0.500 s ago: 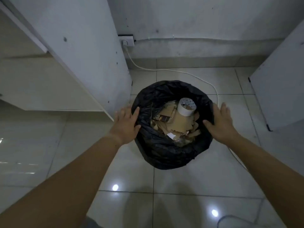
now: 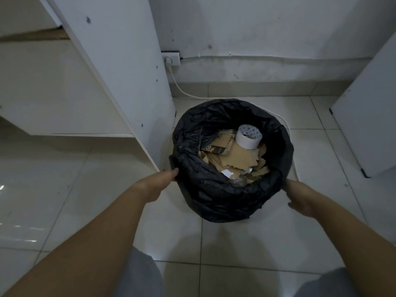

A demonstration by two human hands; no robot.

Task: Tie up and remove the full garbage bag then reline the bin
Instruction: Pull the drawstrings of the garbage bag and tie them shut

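Floor: pale glossy tiles (image 2: 85, 189) carry the job, in a gap between a white cabinet panel (image 2: 120, 71) on your left and another white panel (image 2: 368, 125) on your right.
Garbage bag: the black garbage bag (image 2: 225, 196) stands on the tiles just beside the left panel's corner. Its mouth is open and its top is turned down over the bin, which the plastic hides almost wholly. That turn-down is what keeps the liner on the rim, so it probably has to be peeled up before you can knot anything.
Contents: torn cardboard scraps (image 2: 235, 161) lie heaped near the rim, with a white tape roll (image 2: 248, 138) resting on them toward the far side. It looks full enough to tie.
Left hand: your left hand (image 2: 162, 181) is at the bag's left edge. The thumb lies on the plastic and the fingers curl under the overhang, gripping the folded hem.
Right hand: your right hand (image 2: 300, 198) is at the opposite edge with its fingertips lost behind the fold, so you cannot tell whether it has closed on the plastic.
Placement: your hands sit on opposite sides, likely so the hem lifts evenly and nothing spills.
Cable: a white cable (image 2: 182, 88) runs from the wall socket (image 2: 171, 57) round behind the bag, near your right hand, and could snag when you lift.
Stage: you seem to be at the very start, with nothing gathered or tied and no fresh liner in sight.
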